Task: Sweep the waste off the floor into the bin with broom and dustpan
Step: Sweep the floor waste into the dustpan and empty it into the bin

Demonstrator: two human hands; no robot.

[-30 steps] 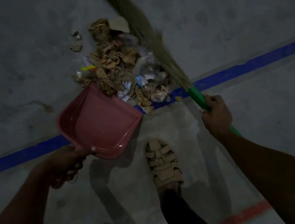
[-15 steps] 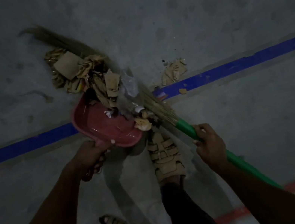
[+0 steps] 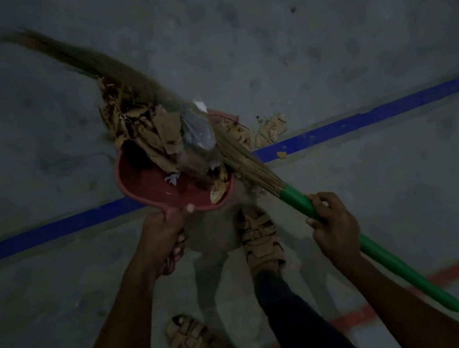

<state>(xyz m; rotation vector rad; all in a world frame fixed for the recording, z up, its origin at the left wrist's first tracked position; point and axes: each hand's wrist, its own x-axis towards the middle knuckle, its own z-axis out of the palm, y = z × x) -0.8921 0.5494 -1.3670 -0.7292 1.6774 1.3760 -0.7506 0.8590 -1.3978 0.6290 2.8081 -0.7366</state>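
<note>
Left hand grips the dustpan handle, mouth tilted toward the waste. Right hand clamps the broom, bristles pinning waste into the pan. Scraps remain on the floor; no bin visible.

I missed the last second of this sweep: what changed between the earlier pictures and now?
The broom, gripped by the right hand, swung leftward across the pile, pushing most of the waste onto the pink dustpan. A few scraps were left by the blue line. The left hand kept its hold on the dustpan handle; both sandalled feet stayed put.
</note>
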